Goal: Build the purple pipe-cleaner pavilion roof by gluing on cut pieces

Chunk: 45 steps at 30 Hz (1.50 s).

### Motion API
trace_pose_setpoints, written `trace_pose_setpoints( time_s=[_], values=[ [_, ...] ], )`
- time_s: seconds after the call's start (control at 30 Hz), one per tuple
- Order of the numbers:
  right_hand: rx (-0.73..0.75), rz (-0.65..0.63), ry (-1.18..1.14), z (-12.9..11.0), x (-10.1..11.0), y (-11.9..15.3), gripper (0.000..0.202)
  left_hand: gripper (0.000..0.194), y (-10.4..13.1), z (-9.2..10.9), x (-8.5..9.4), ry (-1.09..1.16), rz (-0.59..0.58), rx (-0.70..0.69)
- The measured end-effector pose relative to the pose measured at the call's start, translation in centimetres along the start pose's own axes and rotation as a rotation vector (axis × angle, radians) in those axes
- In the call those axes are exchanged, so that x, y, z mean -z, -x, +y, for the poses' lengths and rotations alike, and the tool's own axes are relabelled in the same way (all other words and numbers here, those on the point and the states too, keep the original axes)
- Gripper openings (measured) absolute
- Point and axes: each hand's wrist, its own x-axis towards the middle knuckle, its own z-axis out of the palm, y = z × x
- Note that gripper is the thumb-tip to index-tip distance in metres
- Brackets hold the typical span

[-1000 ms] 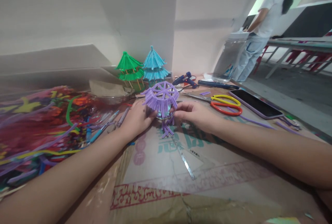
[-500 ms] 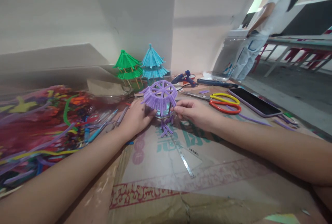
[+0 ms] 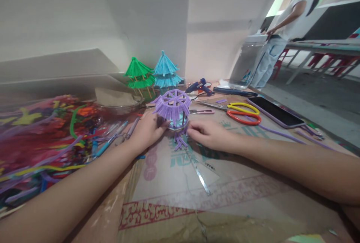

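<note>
A small purple pavilion model (image 3: 173, 110) made of pipe cleaners stands on the board in front of me. Its upper ring is open and spoked, with a fringed roof edge and a pale blue round base below. My left hand (image 3: 147, 130) grips the model's left side, the thumb against its base. Just right of the base, my right hand (image 3: 204, 134) has its fingers pressed together beside short purple pipe-cleaner pieces (image 3: 180, 143); what they hold, if anything, is hidden. A metal ruler (image 3: 201, 177) lies nearer to me on the printed board (image 3: 239, 183).
Behind stand a green pavilion (image 3: 139, 74) and a blue pavilion (image 3: 166, 72), beside a glue gun (image 3: 201, 86). Scissors (image 3: 243, 113), a craft knife (image 3: 201, 111) and a phone (image 3: 275, 111) lie right. Colourful pipe cleaners (image 3: 42, 134) heap left. A person (image 3: 284, 29) stands beyond a plastic jar (image 3: 246, 63).
My right hand has moved down from the model's roof edge to beside its base, uncovering the craft knife. My left hand stays on the model.
</note>
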Motion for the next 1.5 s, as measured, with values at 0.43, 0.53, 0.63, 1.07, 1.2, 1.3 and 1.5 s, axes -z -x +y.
trace_pose_setpoints(
  time_s=[0.43,0.53,0.63,1.07,1.2,1.3,1.5],
  values=[
    [0.638,0.450,0.543,-0.2,2.0,0.5,0.020,0.022,0.0,0.3,0.2,-0.046,0.025,-0.050],
    [0.653,0.426,0.725,0.6,1.8,0.5,0.019,0.028,-0.1,0.4,0.2,-0.048,0.025,-0.070],
    [0.657,0.423,0.828,0.7,1.7,0.7,0.015,0.032,-0.1,0.4,0.2,-0.062,0.023,-0.073],
    [0.604,0.382,0.833,0.4,1.3,0.6,0.019,0.025,0.0,0.0,0.1,-0.117,0.014,-0.072],
    [0.616,0.386,0.832,0.5,1.2,0.6,0.019,0.029,0.0,-0.1,0.1,-0.108,0.022,-0.092],
    [0.634,0.442,0.778,0.6,1.3,0.5,0.018,0.034,0.0,-0.2,0.0,-0.104,0.029,-0.103],
    [0.362,0.511,0.378,0.8,1.5,0.2,0.019,0.035,0.0,-0.2,0.0,-0.113,0.032,-0.097]
  ],
)
